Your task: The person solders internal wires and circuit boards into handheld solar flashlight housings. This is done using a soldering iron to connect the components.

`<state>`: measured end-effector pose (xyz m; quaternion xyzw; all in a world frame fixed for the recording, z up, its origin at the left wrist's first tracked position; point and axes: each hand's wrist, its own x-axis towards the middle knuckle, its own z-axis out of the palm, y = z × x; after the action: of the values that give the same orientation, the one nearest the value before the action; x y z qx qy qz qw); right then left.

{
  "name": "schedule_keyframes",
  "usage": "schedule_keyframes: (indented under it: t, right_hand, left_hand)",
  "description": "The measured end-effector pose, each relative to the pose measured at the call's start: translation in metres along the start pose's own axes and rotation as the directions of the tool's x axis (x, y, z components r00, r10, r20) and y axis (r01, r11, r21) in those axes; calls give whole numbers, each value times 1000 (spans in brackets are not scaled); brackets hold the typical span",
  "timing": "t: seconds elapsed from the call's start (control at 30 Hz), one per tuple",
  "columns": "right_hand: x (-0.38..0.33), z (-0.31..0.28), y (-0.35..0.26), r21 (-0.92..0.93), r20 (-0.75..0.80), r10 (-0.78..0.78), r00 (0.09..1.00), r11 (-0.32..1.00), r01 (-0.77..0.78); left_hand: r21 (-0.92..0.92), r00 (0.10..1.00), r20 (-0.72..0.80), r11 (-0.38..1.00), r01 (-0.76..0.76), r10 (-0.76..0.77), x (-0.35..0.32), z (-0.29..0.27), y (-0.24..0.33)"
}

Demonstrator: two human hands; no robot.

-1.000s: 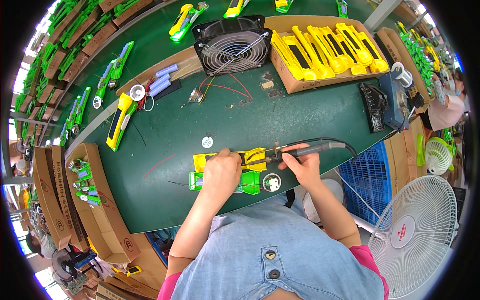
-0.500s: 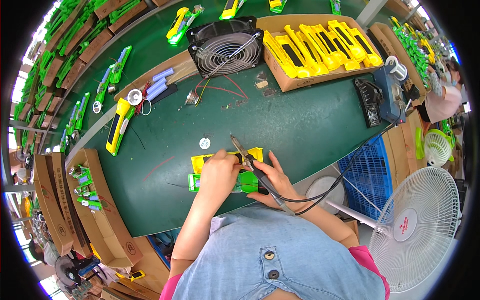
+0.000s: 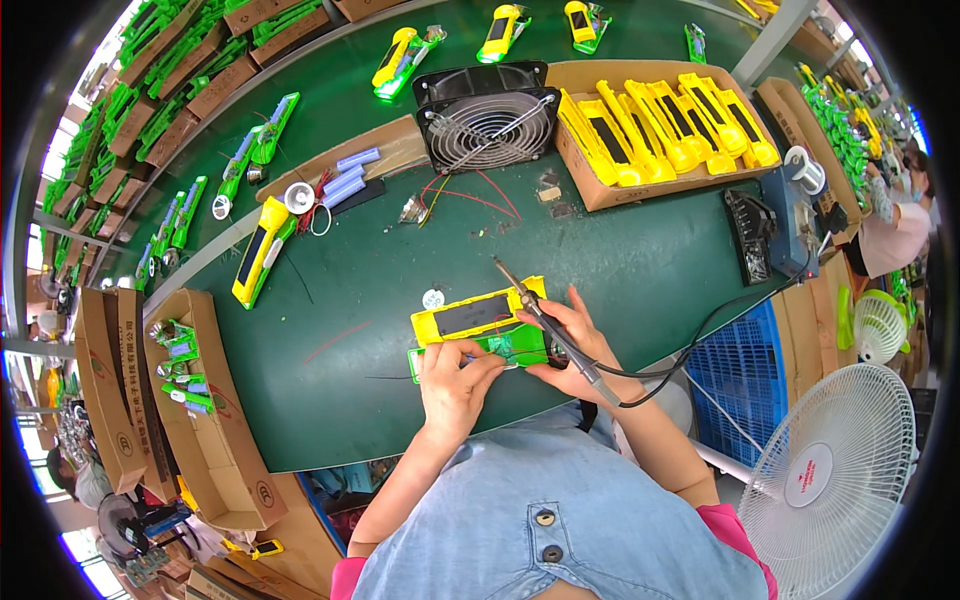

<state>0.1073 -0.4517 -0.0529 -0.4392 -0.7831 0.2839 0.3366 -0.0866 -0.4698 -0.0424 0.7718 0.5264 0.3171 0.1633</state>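
Note:
Between my hands, the green flashlight housing point(image 3: 528, 345) lies on the bench with thin wires and a small circuit board showing inside. Right behind it rests a yellow cover point(image 3: 470, 317) with a dark panel. My left hand point(image 3: 452, 388) is closed in a pinch over the housing's middle; whatever its fingertips grip is hidden. A soldering iron point(image 3: 560, 340) rests in my right hand point(image 3: 578, 350), between thumb and fingers, its tip pointing up and away to the left over the cover. The lower part of that hand is by the housing's right end.
A fan point(image 3: 490, 130) stands at the back beside a carton point(image 3: 640, 195) of yellow covers. At right sits a blue soldering station point(image 3: 785, 225) with a solder spool point(image 3: 803, 170); its black cable crosses to the iron. A long carton point(image 3: 225, 440) holding green units is at left.
My left hand has moved from the yellow cover down to the green housing. The cover's dark panel now shows. The view has shifted, and my right hand still holds the soldering iron.

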Motion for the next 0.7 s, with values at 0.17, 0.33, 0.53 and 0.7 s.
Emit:
schedule_keyframes:
  t: [0.17, 0.33, 0.53, 0.7]
  right_hand:
    - [-16, -4, -14, 111, -86, 91, 992, 990, -82]
    - [-48, -7, -20, 160, -307, 85, 948, 986, -36]
    - [-66, 27, -13, 730, -418, 545, 727, 678, -88]
    - [-56, 29, -23, 778, -411, 614, 673, 621, -91]
  left_hand:
    - [-77, 998, 5, 995, 68, -68, 2, -3, 0]
    - [-151, 991, 72, 981, 120, -110, 11, -8, 3]
    - [-116, 983, 159, 988, 106, -87, 22, -9, 3]
    - [-99, 981, 157, 987, 130, -113, 21, -8, 3]
